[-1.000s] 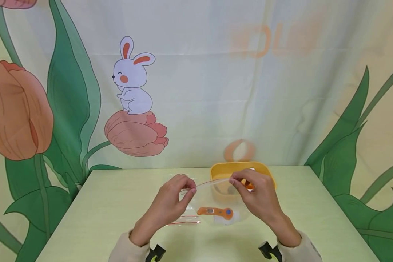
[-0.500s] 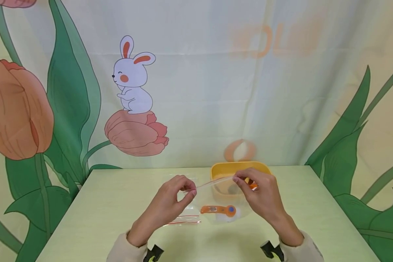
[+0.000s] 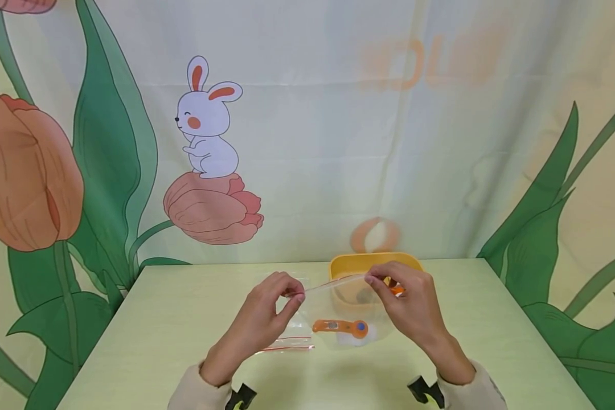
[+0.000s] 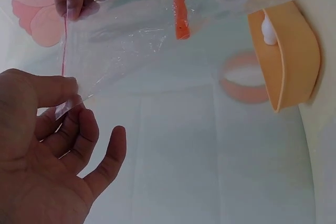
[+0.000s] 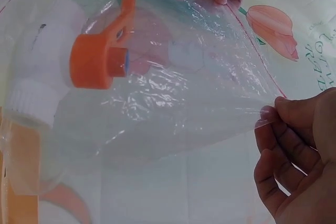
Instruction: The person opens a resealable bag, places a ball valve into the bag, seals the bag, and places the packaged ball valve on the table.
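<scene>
A clear zip bag (image 3: 328, 304) with a red seal line hangs stretched between both hands, over the table. My left hand (image 3: 269, 313) pinches one top corner between thumb and fingers. At the opposite corner, my right hand (image 3: 410, 304) pinches the seal the same way. Low inside the bag lies an orange tool (image 3: 338, 326), a long flat handle with a round end and a blue button. Beside it in the bag is a white plastic bottle-like piece (image 5: 44, 61) with a ribbed end, seen best in the right wrist view.
Behind the bag stands a yellow bin (image 3: 348, 262) near the table's back edge, with orange and white items in it. Flat clear zip bags (image 3: 287, 343) with red seals lie on the table by my left hand. A printed curtain (image 3: 307, 142) hangs behind the table.
My right hand has shifted slightly to the right, drawing the bag's top edge a little wider. The orange tool inside has swung a little to the right. Both pinches stay in place.
</scene>
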`<state>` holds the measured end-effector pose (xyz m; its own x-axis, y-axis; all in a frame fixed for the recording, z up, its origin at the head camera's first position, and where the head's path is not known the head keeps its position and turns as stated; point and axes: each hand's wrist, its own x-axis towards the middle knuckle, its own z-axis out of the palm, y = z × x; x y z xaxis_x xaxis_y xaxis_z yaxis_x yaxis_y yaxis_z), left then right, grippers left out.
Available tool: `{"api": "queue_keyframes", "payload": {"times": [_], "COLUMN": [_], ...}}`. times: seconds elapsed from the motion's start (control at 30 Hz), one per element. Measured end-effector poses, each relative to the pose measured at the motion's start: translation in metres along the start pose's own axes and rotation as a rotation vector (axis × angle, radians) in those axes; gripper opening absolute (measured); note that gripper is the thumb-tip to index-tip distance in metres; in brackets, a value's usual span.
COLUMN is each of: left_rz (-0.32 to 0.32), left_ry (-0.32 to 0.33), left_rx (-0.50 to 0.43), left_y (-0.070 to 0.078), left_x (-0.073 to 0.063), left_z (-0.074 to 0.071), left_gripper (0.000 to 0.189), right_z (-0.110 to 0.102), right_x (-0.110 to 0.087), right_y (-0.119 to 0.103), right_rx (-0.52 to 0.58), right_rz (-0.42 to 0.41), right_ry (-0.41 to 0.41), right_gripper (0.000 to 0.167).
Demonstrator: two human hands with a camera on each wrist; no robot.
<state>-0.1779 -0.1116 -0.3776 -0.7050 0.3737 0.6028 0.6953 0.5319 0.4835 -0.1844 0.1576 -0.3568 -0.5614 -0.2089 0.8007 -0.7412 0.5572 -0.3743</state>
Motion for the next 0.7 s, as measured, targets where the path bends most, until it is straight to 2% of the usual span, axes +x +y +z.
{"api": "queue_keyframes", "payload": {"times": [0.2, 0.47, 0.7], "left_rz": [0.006, -0.017, -0.016], "left_ry": [-0.001, -0.019, -0.025], "left_rx": [-0.013, -0.019, -0.002], "left_y": [-0.0036, -0.0060, -0.0070], "left_x": [-0.0027, -0.0044, -0.0041], "left_z": [-0.0003, -0.0020, -0.0015], "left_gripper": [0.004, 0.004, 0.004], "right_z": [0.0003, -0.0016, -0.0024], "right_x": [-0.0008, 0.0014, 0.0004], "right_y": [-0.0004, 0.0011, 0.0022], "right_rx": [-0.001, -0.003, -0.003], "right_rz": [0.012, -0.060, -0.032], "right_ry": [-0.003, 0.061, 0.044], "right_gripper": [0.012, 0.019, 0.016]}}
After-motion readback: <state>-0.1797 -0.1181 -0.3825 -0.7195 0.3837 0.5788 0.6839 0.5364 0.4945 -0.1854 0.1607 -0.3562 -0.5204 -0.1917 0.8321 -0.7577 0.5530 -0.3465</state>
